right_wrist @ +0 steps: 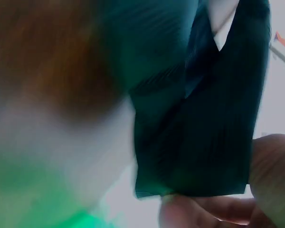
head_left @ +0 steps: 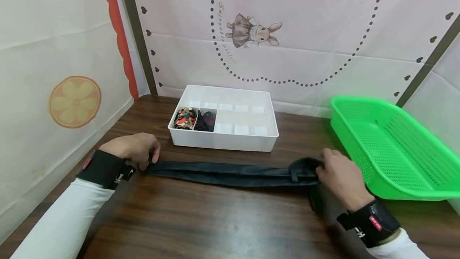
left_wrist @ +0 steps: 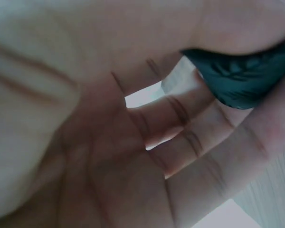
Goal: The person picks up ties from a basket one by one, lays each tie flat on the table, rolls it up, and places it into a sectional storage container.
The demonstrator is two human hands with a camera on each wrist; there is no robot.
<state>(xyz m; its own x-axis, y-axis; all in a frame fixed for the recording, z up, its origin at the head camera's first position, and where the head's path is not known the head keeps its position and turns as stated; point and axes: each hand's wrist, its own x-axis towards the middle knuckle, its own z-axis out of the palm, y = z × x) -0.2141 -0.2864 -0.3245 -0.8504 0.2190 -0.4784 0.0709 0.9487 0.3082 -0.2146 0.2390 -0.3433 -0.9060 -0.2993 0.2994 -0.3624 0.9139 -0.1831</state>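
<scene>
I see both forearms reaching in over the dark wooden table point(head_left: 215, 219), wrists low, one at each end of a long black necktie point(head_left: 230, 172) stretched flat across it. My left hand point(head_left: 134, 149) curls at the tie's narrow end, thumb and fingers pinching the fabric. My right hand point(head_left: 339, 175) grips the folded wide end, fingers bent around it. Just behind the tie sits a white divided organizer point(head_left: 230, 141) with two rolled ties point(head_left: 195, 119) in its front-left compartments. A green basket point(head_left: 391, 147) stands close beside my right hand.
</scene>
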